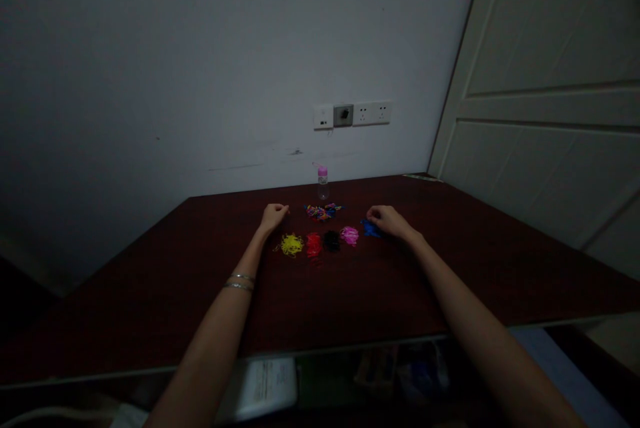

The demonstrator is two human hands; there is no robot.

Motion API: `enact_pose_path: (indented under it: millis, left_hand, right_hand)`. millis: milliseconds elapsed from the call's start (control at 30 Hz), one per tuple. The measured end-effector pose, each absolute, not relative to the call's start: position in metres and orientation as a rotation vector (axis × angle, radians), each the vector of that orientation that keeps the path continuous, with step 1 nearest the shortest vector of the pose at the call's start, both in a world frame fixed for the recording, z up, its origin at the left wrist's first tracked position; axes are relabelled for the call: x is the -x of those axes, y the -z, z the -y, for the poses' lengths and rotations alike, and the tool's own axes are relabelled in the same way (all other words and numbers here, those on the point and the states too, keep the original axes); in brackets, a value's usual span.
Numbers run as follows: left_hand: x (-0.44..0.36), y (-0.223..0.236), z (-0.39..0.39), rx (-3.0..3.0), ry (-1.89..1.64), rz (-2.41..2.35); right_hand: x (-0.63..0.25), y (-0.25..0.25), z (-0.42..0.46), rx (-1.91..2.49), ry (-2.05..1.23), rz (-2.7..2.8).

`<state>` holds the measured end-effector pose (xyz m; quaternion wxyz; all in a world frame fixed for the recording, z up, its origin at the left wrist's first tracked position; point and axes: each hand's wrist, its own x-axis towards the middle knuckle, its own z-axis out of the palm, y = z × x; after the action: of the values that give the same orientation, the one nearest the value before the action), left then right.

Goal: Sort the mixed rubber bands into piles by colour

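Small rubber bands lie sorted by colour in a row on the dark red table: a yellow pile (291,245), a red pile (314,245), a black pile (331,240), a pink pile (349,235) and a blue pile (371,228). Behind them is a mixed multicoloured heap (323,213). My left hand (274,216) rests left of the heap, behind the yellow pile, its fingers pinched together. At the blue pile, my right hand (387,220) has its thumb and finger closed. Whatever either pinch holds is too small to see.
A clear bottle with a pink cap (323,183) stands behind the heap near the wall. Wall sockets (371,113) are above it. A white panelled door (550,101) borders the table on the right. Under the front edge, a white box (265,388) and other items sit.
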<state>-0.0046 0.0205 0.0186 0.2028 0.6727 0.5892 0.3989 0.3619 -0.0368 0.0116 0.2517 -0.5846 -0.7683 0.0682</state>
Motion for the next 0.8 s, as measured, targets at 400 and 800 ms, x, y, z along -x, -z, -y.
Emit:
enact_pose_path:
  millis: [400, 800]
  left_hand:
    - [0.032, 0.022, -0.034, -1.744, -1.242, -1.745]
    - [0.019, 0.007, -0.012, -1.885, -1.122, -1.831]
  right_hand:
    - [-0.362, -0.004, 0.031, 1.523, -0.223, 2.066]
    - [-0.3, -0.029, 0.022, 1.349, -0.318, 2.153]
